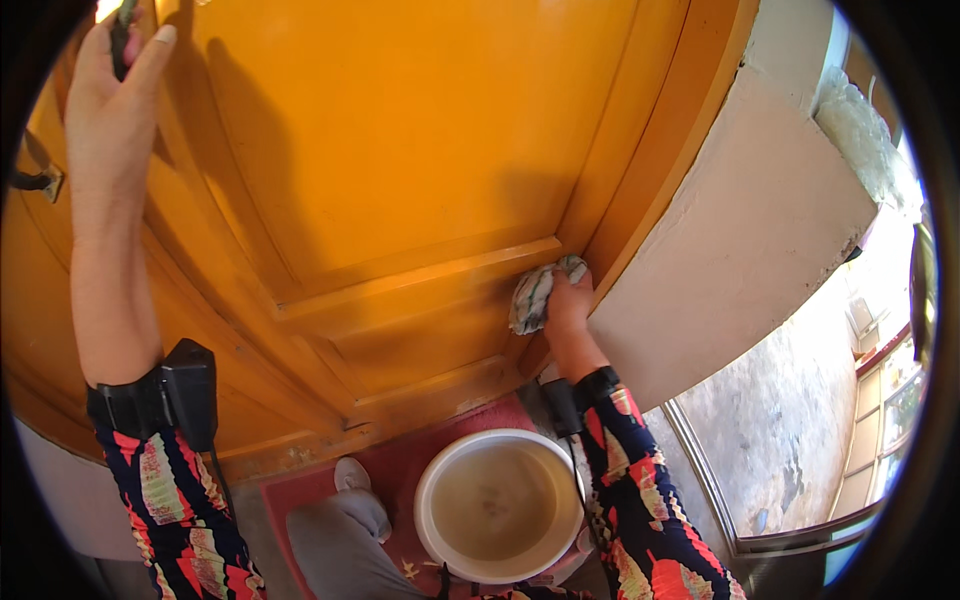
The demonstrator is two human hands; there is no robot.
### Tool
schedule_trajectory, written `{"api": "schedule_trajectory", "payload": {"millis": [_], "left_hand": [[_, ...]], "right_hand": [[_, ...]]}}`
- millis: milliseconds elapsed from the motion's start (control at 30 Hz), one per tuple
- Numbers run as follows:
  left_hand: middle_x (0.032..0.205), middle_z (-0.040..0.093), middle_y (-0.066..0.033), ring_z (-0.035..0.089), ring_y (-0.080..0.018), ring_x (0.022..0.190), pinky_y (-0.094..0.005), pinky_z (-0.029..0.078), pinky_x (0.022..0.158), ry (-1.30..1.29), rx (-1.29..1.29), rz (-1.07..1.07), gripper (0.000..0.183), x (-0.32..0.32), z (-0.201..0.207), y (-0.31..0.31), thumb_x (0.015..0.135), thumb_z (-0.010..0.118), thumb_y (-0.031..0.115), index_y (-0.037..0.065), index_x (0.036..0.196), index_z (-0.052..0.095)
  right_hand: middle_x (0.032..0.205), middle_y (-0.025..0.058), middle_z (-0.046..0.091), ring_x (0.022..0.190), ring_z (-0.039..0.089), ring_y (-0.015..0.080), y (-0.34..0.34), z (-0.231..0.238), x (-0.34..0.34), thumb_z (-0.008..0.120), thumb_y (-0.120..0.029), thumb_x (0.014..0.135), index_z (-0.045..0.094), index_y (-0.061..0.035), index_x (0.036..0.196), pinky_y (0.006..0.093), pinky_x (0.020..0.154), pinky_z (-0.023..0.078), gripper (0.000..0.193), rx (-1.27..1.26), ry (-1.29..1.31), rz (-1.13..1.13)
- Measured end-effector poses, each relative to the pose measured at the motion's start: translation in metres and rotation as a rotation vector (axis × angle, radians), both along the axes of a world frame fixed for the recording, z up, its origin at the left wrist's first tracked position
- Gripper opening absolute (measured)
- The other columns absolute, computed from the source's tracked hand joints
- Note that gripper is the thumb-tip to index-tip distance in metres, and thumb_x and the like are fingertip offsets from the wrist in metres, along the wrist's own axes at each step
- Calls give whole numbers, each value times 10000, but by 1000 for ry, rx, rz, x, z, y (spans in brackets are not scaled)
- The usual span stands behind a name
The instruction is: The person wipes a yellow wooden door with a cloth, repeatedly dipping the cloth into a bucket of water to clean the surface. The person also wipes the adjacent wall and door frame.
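No packages, labels or signs are legible. A clear plastic bundle [855, 125] sits on top of the pale plastered wall [740, 240] at upper right.

The cloth [535, 295], white with green stripes, is pressed against the lower panel moulding of the orange door [400, 150], close to the door frame. The right hand [568, 305] is closed around the cloth, fingers curled, holding it to the wood. The left hand [105, 90] is raised well apart, at the door's upper left, fingers loosely bent around a dark latch piece [122, 35].

Below the right forearm, a white basin [498, 505] of cloudy water stands on a red mat [400, 470], beside a grey-trousered knee.
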State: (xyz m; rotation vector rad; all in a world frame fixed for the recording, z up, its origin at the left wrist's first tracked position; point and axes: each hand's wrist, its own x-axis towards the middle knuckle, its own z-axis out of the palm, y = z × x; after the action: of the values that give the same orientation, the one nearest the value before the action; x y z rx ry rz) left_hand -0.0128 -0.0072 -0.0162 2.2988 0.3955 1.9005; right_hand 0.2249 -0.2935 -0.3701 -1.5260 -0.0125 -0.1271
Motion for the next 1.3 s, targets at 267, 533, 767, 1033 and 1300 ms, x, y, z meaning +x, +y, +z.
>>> {"api": "schedule_trajectory", "payload": {"millis": [267, 533, 767, 1033, 1300], "left_hand": [[986, 595, -17, 576, -119, 977, -310, 458, 907, -28, 71, 156, 486, 1, 4, 15, 910, 618, 372, 80, 1295, 565], [835, 409, 28, 400, -85, 746, -232, 375, 681, 28, -10, 50, 252, 6, 4, 4, 931, 634, 216, 42, 1078, 527], [800, 421, -16, 414, -132, 711, -284, 403, 677, 70, -62, -16, 244, 14, -13, 13, 908, 622, 187, 29, 1046, 497], [827, 414, -13, 421, -139, 712, -291, 417, 678, 110, -64, -29, 349, 22, -24, 17, 878, 638, 83, 30, 1181, 473], [874, 408, -22, 425, -136, 727, -277, 413, 688, 151, -23, -24, 362, 19, -25, 18, 855, 639, 34, 26, 1162, 448]], "right_hand": [[1105, 192, 650, 997, 622, 401, -31, -81, -40, 691, -225, 828, 612, -85, 1162, 452, 857, 500, 371, -1031, 40, 635], [1085, 117, 664, 1044, 646, 266, -65, -36, -107, 641, -45, 888, 555, -88, 1207, 434, 897, 527, 334, 374, 489, 735], [1182, 109, 630, 1104, 625, 295, -122, 34, -150, 594, 37, 878, 480, -95, 1308, 465, 983, 493, 464, 881, 588, 932], [1096, 111, 657, 993, 647, 264, -182, -28, -184, 553, -128, 907, 547, -34, 1227, 417, 911, 517, 333, 788, 680, 665], [938, 121, 674, 829, 666, 274, -199, -63, -173, 501, -116, 929, 590, -38, 1066, 424, 745, 554, 181, 648, 699, 305]]}}
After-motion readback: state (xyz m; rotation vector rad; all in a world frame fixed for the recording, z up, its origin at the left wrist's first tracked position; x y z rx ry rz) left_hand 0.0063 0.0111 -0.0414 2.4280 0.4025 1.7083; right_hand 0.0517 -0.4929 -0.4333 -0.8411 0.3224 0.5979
